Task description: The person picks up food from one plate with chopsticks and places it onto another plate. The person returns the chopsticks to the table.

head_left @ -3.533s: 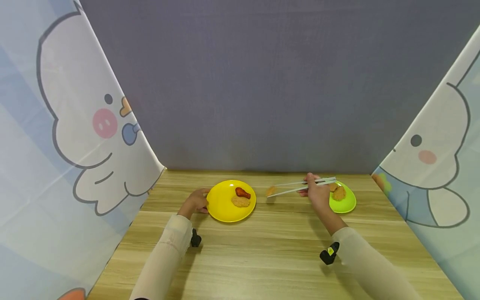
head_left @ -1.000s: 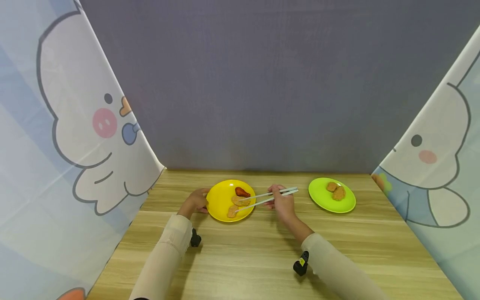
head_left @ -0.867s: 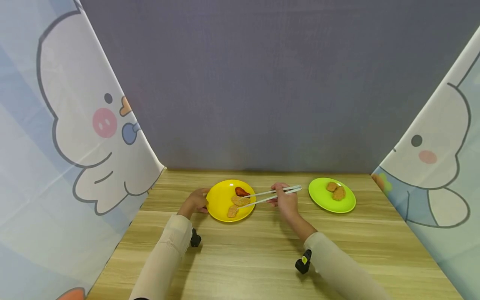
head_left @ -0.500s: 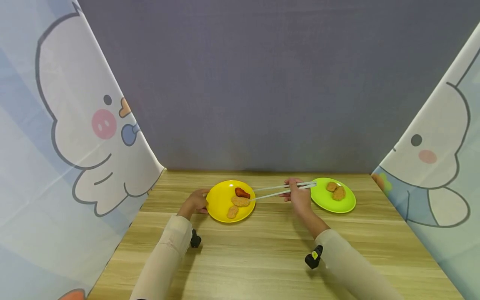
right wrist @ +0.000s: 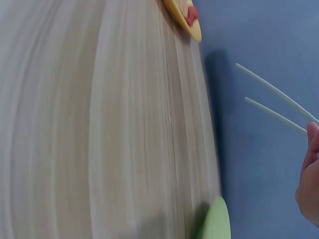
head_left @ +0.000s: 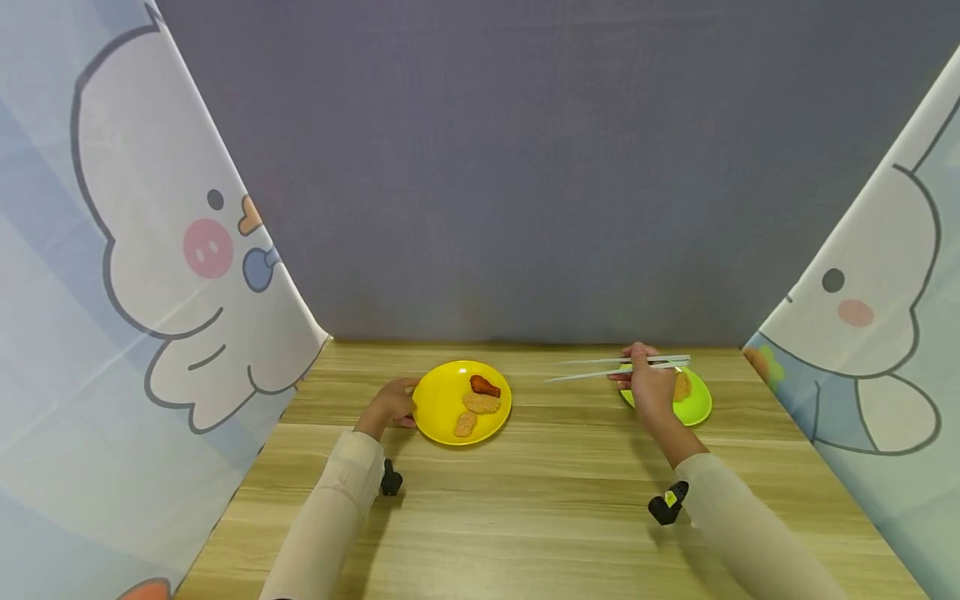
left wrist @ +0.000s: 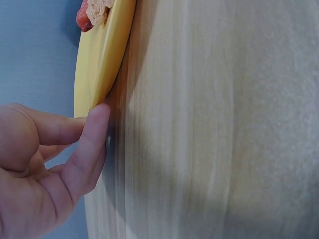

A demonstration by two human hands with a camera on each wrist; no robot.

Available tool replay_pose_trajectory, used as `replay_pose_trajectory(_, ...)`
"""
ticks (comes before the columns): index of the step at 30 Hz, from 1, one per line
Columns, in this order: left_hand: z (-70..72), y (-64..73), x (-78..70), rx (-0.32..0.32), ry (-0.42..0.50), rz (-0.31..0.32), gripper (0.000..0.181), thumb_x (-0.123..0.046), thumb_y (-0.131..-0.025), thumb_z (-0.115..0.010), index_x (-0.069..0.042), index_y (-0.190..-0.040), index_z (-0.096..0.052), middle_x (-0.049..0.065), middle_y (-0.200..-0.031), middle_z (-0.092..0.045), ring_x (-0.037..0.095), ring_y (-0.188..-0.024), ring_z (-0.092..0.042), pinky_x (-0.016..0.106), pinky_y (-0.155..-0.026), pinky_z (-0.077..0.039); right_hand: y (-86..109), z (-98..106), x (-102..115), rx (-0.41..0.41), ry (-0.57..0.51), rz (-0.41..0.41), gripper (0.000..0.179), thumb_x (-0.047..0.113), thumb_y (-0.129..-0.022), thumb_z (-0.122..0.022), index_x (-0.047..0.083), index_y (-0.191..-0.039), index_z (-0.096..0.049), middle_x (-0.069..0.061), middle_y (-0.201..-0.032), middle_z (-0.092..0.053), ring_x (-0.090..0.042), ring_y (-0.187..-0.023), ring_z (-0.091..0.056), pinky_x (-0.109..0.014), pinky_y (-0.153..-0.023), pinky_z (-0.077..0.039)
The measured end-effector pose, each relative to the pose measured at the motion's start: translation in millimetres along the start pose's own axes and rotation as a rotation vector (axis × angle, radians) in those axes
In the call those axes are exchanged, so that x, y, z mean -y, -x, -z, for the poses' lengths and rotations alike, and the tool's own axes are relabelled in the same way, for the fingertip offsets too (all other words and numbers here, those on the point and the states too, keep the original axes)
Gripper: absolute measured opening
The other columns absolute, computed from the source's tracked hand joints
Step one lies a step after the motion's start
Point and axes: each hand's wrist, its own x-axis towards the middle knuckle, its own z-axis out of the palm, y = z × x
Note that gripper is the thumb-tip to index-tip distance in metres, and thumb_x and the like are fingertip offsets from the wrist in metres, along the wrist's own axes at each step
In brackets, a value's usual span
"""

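Observation:
At the rim of the yellow plate (head_left: pixel 438 408), my left hand (head_left: pixel 393 402) pinches the edge between thumb and fingers, as the left wrist view shows. On that plate lie a drumstick (head_left: pixel 485 386), an oval breaded piece (head_left: pixel 481 403) and a smaller nugget (head_left: pixel 465 424). My right hand (head_left: pixel 649 385) holds a pair of pale chopsticks (right wrist: pixel 279 94), their tips spread, pointing left with nothing between them. Beneath this hand is the green plate (head_left: pixel 696 406), partly covered by it. One nugget (head_left: pixel 682 387) shows there beside the hand.
Both plates stand on a wood-grain table (head_left: pixel 510 508) near its back edge. A grey panel (head_left: pixel 525 183) rises behind, and cartoon-printed cloths flank both sides. The yellow plate is on the left, the green one on the right, with table surface between.
The nugget earlier held in the chopsticks was let go on the yellow plate. My right hand then moved right with the chopsticks, over the green plate. The left hand stayed at the rim.

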Motion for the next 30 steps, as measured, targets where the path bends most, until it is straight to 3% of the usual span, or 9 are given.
replay_pose_trajectory(8, -0.6, -0.3, -0.9, -0.006, -0.015, -0.005, 0.072, 0.013, -0.081, -0.047, -0.016, -0.147, -0.04, 0.017, -0.096, -0.06, 0.015, -0.059, -0.06, 0.03, -0.057, -0.061, -30.2, 38, -7, -0.102, 0.049, 0.05, 0.03, 0.035, -0.095, -0.055, 0.008, -0.088, -0.066, 0.004, -0.078, -0.065, -0.012, -0.049, -0.067, -0.021, -0.039, -0.051)
replay_pose_trajectory(13, -0.8, 1.5, -1.9, -0.006, -0.017, -0.005, 0.072, 0.013, -0.081, -0.047, -0.015, -0.146, -0.04, 0.017, -0.096, -0.06, 0.015, -0.059, -0.06, 0.031, -0.057, -0.061, -43.0, 58, -6, -0.183, -0.026, 0.047, 0.031, 0.031, -0.095, -0.056, 0.002, -0.09, -0.066, 0.002, -0.071, -0.065, -0.013, -0.044, -0.064, -0.025, -0.037, -0.051)
replay_pose_trajectory(22, -1.2, -0.8, 1.2, -0.006, -0.004, -0.005, 0.072, 0.013, -0.081, -0.047, -0.017, -0.146, -0.041, 0.015, -0.091, -0.062, 0.015, -0.059, -0.061, 0.031, -0.058, -0.061, -50.4, 86, 1, -0.307, -0.046, 0.022, 0.028, 0.029, -0.095, -0.057, 0.004, -0.087, -0.066, 0.003, -0.066, -0.063, -0.011, -0.041, -0.063, -0.022, -0.034, -0.048)
replay_pose_trajectory(30, -0.7, -0.5, 0.7, -0.001, 0.004, 0.003, 0.071, 0.013, -0.082, -0.049, -0.017, -0.147, -0.04, 0.016, -0.097, -0.059, 0.016, -0.063, -0.061, 0.031, -0.058, -0.061, -56.7, 101, -1, -0.405, -0.053, 0.033, 0.019, 0.018, -0.094, -0.055, 0.005, -0.082, -0.063, 0.003, -0.063, -0.061, -0.014, -0.038, -0.061, -0.024, -0.03, -0.045)
